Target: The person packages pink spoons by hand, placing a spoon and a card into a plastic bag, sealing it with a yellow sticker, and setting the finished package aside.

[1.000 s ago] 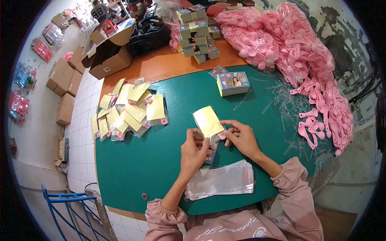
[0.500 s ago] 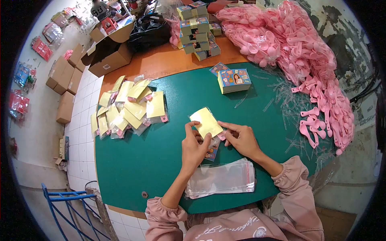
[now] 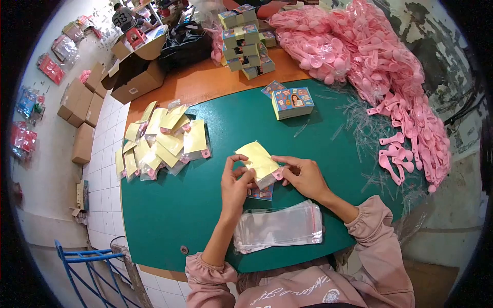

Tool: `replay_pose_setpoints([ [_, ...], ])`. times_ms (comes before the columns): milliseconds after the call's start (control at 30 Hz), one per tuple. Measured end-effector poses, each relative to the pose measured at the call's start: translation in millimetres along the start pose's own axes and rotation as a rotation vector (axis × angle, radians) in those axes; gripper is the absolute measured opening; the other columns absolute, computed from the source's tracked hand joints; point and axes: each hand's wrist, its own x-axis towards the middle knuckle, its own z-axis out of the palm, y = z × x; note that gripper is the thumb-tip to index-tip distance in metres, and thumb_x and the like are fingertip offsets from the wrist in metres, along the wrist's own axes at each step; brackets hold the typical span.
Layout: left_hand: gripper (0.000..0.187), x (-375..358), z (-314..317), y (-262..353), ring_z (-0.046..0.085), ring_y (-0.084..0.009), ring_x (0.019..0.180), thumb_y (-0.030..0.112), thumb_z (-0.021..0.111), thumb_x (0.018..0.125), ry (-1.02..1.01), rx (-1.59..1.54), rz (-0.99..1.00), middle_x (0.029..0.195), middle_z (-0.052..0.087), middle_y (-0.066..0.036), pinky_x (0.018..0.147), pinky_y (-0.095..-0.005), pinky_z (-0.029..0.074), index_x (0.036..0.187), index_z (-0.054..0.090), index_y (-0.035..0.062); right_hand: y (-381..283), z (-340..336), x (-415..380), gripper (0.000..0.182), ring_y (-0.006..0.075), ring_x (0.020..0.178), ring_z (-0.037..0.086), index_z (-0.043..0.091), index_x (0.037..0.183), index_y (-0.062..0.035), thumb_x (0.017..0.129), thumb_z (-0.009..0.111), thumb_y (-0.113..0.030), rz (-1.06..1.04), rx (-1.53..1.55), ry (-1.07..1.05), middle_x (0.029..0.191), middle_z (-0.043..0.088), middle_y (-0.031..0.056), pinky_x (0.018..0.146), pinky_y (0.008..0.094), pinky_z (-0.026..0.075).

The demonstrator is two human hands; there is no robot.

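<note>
Above the green table, a clear plastic packet with a yellow card in it is between my hands. A pink spoon's handle end shows at its lower right corner. My left hand grips the packet's left edge, fingers curled and thumb at the lower edge. My right hand pinches the right corner by the spoon handle. Under the packet lies a blue printed card, partly hidden. Nearer my body is a stack of clear plastic bags.
Filled packets are heaped on the left. A stack of printed cards stands toward the back, with taller card stacks behind. Pink spoons and plastic strips lie right. A person is in the far background.
The packet has tilted and shifted slightly left, showing more of its clear lower end. My left thumb has moved off the card's face toward the lower edge. The view has shifted slightly.
</note>
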Motion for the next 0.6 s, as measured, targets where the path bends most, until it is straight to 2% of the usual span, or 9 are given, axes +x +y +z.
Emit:
replay_pose_setpoints([
  [67,0.019,1,0,3,0.047,-0.0052,0.056,0.001,0.053,0.079,-0.015,0.013,0.007,0.07,0.055,-0.002,0.049,-0.019,0.039,0.098,0.049,0.0043,6,0,2,0.033,0.0079,0.061,0.058,0.056,0.114,-0.0081,0.081,0.051,-0.006,-0.016,0.018,-0.021,0.074,0.063,0.0056,0.056,0.0213,0.047],
  [133,0.013,5,-10,0,0.047,-0.0044,0.057,0.002,0.051,0.08,-0.045,0.412,0.256,0.069,0.057,-0.001,0.05,-0.0191,0.038,0.09,0.059,0.0042,6,-12,-3,0.032,0.0088,0.065,0.059,0.057,0.113,-0.0082,0.081,0.053,-0.008,-0.027,0.033,-0.027,0.078,0.063,0.006,0.058,0.0223,0.047],
  [233,0.017,9,-32,14,0.053,-0.0066,0.066,0.008,0.049,0.085,0.159,0.62,0.406,0.078,0.062,-0.003,0.057,-0.0227,0.043,0.095,0.061,-0.0001,-12,-51,-27,0.023,0.0243,0.081,0.06,0.061,0.098,-0.0039,0.078,0.057,-0.014,-0.256,-0.282,0.002,0.091,0.062,0.012,0.073,0.0335,0.047],
  [333,0.022,12,-67,29,0.059,-0.0185,0.065,0.008,0.053,0.083,0.355,0.795,0.493,0.078,0.063,-0.012,0.06,-0.0295,0.047,0.102,0.058,0.0009,-2,-107,-74,0.018,0.0303,0.088,0.055,0.061,0.088,-0.0033,0.072,0.057,-0.01,-0.146,-0.744,0.434,0.09,0.061,0.0132,0.079,0.0375,0.043],
  [400,0.026,6,-76,36,0.059,-0.0277,0.076,0.008,0.055,0.08,0.683,1.414,0.963,0.091,0.06,-0.015,0.068,-0.0362,0.047,0.106,0.055,0.0016,3,-146,-104,0.015,0.0276,0.085,0.055,0.06,0.086,-0.0038,0.072,0.058,-0.005,0.247,-0.93,0.628,0.089,0.06,0.0119,0.072,0.0355,0.043],
  [433,0.026,1,-70,40,0.059,-0.0277,0.076,0.008,0.055,0.08,0.679,1.409,0.964,0.091,0.06,-0.015,0.068,-0.0362,0.047,0.106,0.055,0.0016,25,-157,-121,0.014,0.0278,0.084,0.054,0.059,0.084,-0.0036,0.07,0.06,-0.004,0.159,-1.047,0.829,0.086,0.058,0.0116,0.071,0.0353,0.042],
  [500,0.023,-11,-51,42,0.057,-0.0289,0.085,0.009,0.06,0.077,0.405,1.188,0.789,0.099,0.056,-0.013,0.073,-0.037,0.046,0.099,0.058,0.0025,50,-177,-141,0.015,0.0295,0.085,0.053,0.058,0.083,-0.0033,0.069,0.061,-0.005,0.176,-1.094,0.8,0.086,0.056,0.0117,0.071,0.0376,0.042],
  [567,0.019,-19,-29,28,0.056,-0.0233,0.086,0.013,0.064,0.075,-0.225,0.911,0.647,0.094,0.056,-0.01,0.072,-0.0331,0.046,0.091,0.061,0.0041,60,-183,-146,0.016,0.0311,0.086,0.051,0.057,0.083,-0.003,0.068,0.061,-0.006,0.186,-1.14,0.757,0.087,0.055,0.0119,0.072,0.0399,0.042],
  [600,0.019,-28,-12,22,0.056,-0.0237,0.085,0.015,0.066,0.073,-0.363,0.918,0.629,0.093,0.056,-0.01,0.071,-0.0331,0.046,0.089,0.062,0.0048,61,-185,-145,0.017,0.0305,0.088,0.05,0.056,0.083,-0.0034,0.067,0.062,-0.005,0.259,-1.154,0.735,0.089,0.053,0.0111,0.073,0.0403,0.041],
])
